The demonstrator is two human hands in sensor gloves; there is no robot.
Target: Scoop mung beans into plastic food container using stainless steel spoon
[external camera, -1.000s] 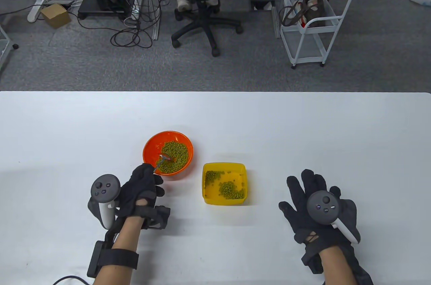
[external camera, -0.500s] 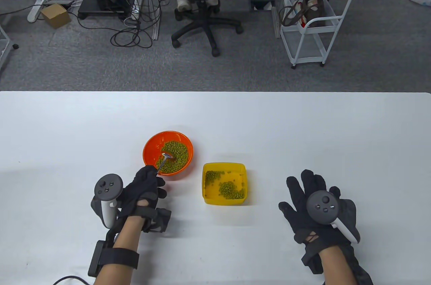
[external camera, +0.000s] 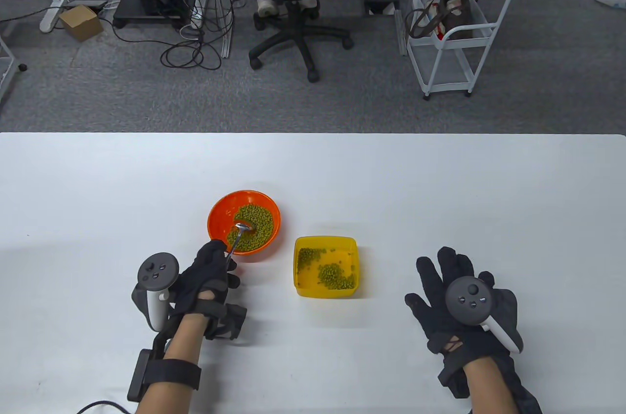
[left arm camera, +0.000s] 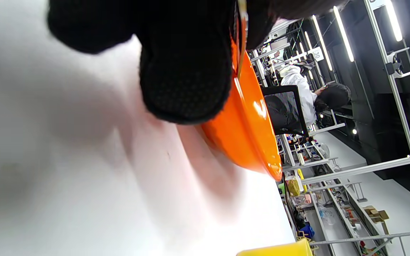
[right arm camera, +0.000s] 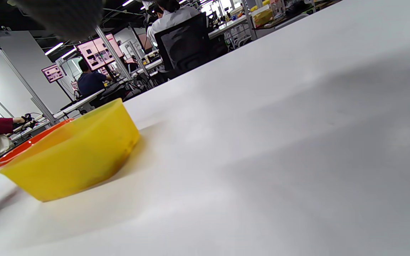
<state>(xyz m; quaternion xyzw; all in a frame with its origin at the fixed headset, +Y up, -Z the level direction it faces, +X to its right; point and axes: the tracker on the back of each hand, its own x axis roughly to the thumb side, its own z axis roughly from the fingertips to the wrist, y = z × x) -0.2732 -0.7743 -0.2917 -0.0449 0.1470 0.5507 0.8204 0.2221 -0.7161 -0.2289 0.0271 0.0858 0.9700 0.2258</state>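
My left hand [external camera: 208, 277] grips the handle of the stainless steel spoon [external camera: 238, 234], whose bowl lies among the mung beans [external camera: 252, 228] in the orange bowl [external camera: 218, 216]. The yellow plastic food container [external camera: 299, 287], holding some beans, sits just right of it on the white table [external camera: 440, 189]. My right hand [external camera: 462, 306] rests flat on the table, fingers spread, holding nothing.

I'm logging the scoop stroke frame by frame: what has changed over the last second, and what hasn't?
The left hand still grips the spoon, whose bowl has shifted slightly toward the middle of the mung beans in the orange bowl, turning more face-up. The hand itself edged a little to its right. The yellow container, its beans, and the right hand, flat on the table, stayed as they were.
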